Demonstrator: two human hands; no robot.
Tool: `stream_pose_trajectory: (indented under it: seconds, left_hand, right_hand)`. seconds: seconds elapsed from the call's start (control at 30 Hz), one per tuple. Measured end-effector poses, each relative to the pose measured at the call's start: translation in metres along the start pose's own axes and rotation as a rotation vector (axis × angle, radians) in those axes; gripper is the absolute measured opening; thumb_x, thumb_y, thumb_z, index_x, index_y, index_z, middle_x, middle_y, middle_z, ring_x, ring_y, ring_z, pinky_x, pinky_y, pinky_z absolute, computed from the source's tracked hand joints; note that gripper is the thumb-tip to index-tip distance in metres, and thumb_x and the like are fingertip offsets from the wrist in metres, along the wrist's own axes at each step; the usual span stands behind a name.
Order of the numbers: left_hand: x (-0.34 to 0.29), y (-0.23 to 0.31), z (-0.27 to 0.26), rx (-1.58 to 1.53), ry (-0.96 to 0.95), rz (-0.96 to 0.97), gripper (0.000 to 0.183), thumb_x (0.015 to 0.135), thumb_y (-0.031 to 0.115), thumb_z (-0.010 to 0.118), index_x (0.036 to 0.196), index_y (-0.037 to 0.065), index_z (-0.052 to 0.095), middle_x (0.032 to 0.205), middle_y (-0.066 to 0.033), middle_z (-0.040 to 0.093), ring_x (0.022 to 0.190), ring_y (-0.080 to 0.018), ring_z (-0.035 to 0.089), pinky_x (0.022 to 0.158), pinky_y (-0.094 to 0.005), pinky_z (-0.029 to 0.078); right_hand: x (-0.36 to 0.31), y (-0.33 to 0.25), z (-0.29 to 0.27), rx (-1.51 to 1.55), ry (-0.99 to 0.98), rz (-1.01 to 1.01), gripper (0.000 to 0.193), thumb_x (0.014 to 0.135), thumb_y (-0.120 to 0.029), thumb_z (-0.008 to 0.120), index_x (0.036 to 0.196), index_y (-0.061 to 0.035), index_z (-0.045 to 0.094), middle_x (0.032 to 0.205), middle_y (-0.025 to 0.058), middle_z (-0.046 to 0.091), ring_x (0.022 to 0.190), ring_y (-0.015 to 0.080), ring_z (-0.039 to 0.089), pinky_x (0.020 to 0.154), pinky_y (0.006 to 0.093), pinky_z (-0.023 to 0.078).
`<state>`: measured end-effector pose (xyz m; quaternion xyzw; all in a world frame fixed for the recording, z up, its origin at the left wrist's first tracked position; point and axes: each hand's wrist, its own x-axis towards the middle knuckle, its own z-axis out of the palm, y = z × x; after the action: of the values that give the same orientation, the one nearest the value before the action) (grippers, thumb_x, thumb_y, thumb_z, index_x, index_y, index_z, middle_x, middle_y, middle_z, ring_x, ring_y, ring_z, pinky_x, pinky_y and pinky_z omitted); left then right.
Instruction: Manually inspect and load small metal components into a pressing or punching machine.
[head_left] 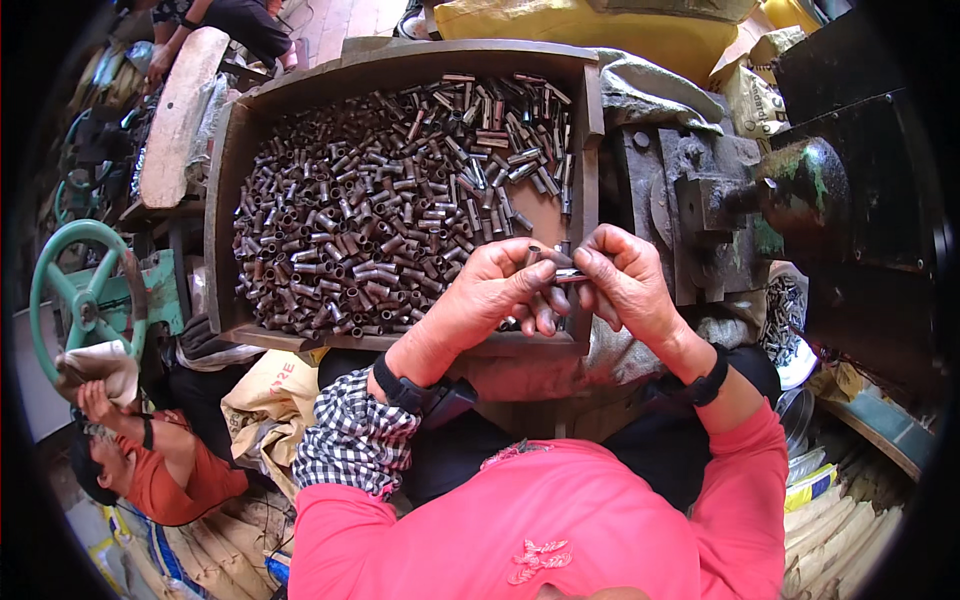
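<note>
A wooden tray (222, 190) in front of me holds a heap of short dark metal tubes (340, 230), with longer, shinier pieces (500, 120) at its far right. Over the tray's near right corner my left hand (510, 285) is closed, with a short metal tube (534, 256) upright between its fingers. My right hand (622, 275) pinches a shiny metal tube (570, 275), which lies level between both hands and touches the left fingertips. The curled fingers partly hide what else may be in either palm.
Right of the tray stands a dark machine with a thick cylinder (805, 185). Small metal parts fill a bag (785, 310) beside it. At left are a green handwheel (85, 285) and a person in an orange shirt (185, 470). Another person's arm (170, 45) shows far left.
</note>
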<state>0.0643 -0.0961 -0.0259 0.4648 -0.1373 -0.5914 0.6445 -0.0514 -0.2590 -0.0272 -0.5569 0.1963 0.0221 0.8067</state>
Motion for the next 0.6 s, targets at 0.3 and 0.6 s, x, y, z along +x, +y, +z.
stream_pose_trajectory:
  seconds: [0.3,0.6]
  left_hand:
    - [0.004,-0.014,0.011,0.116,0.159,0.128,0.019,0.092,0.015,0.055,0.105,0.001,0.051,0.075,-0.0083,0.063,0.053,-0.0095,0.058,0.045,-0.0189,0.043]
    - [0.006,-0.009,0.015,0.031,0.055,0.066,0.02,0.091,0.015,0.057,0.102,0.0,0.05,0.078,-0.0072,0.064,0.057,-0.0114,0.062,0.047,-0.0204,0.049]
  right_hand:
    - [0.004,0.001,-0.001,-0.117,0.097,-0.071,0.016,0.092,-0.015,0.054,0.081,-0.0039,0.052,0.056,0.0007,0.054,0.04,0.0019,0.041,0.035,0.0181,0.03]
    - [0.004,-0.002,-0.007,-0.023,-0.008,0.021,0.017,0.092,-0.017,0.056,0.08,-0.0044,0.053,0.056,0.0007,0.054,0.039,0.0027,0.042,0.034,0.0185,0.031]
